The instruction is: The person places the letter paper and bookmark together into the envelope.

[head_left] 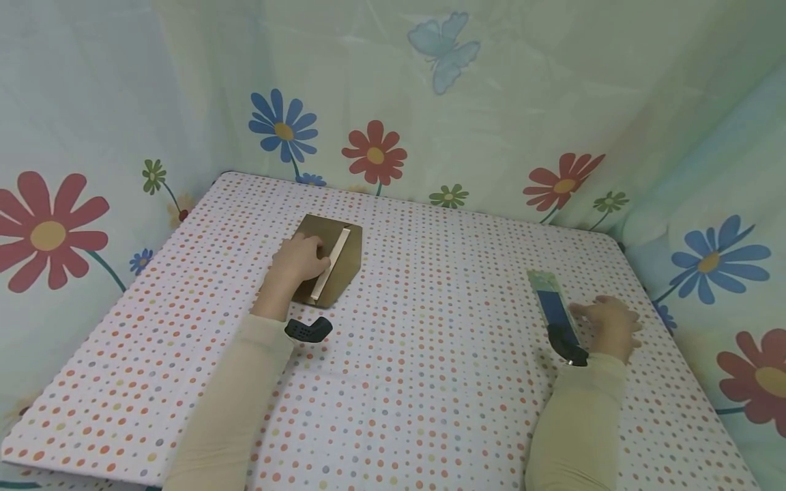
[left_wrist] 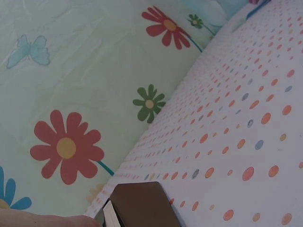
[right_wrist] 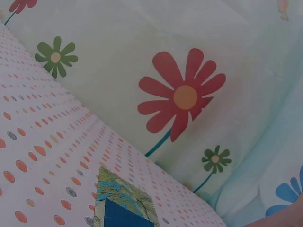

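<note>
Left hand (head_left: 302,258) is resting on a brown angled stand (head_left: 340,269) at the far left of the polka-dot table (head_left: 430,354), fingers curling against the pale ledge strip (head_left: 330,264) along the stand's face. Right hand (head_left: 608,322) is lying near the table's right edge, fingers loosely spread and gripping nothing, fingertips touching the side of a flat blue card with a green patterned end (head_left: 552,303). Both wrists are wearing black camera units. Floral sheeting (head_left: 374,153) is hanging behind the table.
</note>
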Demonstrator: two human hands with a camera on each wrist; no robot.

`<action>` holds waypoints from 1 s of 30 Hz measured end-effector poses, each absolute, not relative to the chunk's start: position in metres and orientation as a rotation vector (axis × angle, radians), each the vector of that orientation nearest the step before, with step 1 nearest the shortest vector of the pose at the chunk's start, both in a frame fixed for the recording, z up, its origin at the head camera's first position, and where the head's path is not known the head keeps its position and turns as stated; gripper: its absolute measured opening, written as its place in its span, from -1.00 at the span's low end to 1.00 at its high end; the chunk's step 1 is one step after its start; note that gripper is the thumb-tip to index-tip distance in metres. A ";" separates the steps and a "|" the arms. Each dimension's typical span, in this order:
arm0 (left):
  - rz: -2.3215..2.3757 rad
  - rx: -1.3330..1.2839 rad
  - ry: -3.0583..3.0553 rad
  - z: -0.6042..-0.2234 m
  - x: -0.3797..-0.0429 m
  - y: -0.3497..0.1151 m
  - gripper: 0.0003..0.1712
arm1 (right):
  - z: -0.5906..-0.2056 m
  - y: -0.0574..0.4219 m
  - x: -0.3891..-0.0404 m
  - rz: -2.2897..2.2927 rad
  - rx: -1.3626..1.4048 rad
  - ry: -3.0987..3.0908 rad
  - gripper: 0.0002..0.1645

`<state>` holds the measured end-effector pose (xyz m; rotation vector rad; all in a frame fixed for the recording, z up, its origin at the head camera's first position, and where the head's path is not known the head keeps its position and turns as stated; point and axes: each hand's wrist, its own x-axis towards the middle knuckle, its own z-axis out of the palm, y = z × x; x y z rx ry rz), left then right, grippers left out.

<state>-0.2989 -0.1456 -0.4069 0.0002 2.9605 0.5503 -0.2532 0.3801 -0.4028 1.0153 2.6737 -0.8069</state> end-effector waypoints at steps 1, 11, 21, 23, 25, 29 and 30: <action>0.548 0.002 2.962 -0.407 -0.299 -0.146 -0.39 | -0.404 0.380 -0.254 -0.805 1.020 2.677 -0.12; 0.552 0.011 2.965 -0.408 -0.301 -0.146 -0.39 | -0.407 0.379 -0.256 -0.815 1.041 2.689 -0.22; 0.561 -0.005 2.956 -0.408 -0.299 -0.147 -0.39 | -0.409 0.381 -0.260 -0.865 1.013 2.646 -0.32; 0.558 -0.002 2.957 -0.409 -0.299 -0.146 -0.39 | -0.409 0.380 -0.260 -0.882 1.041 2.653 -0.31; 0.555 0.001 2.958 -0.409 -0.299 -0.146 -0.39 | -0.409 0.379 -0.258 -0.912 1.097 2.666 -0.27; 0.551 0.001 2.957 -0.409 -0.300 -0.146 -0.39 | -0.407 0.377 -0.254 -1.000 1.163 2.670 -0.20; 0.549 0.001 2.957 -0.409 -0.300 -0.146 -0.39 | -0.406 0.377 -0.254 -1.016 1.158 2.664 -0.20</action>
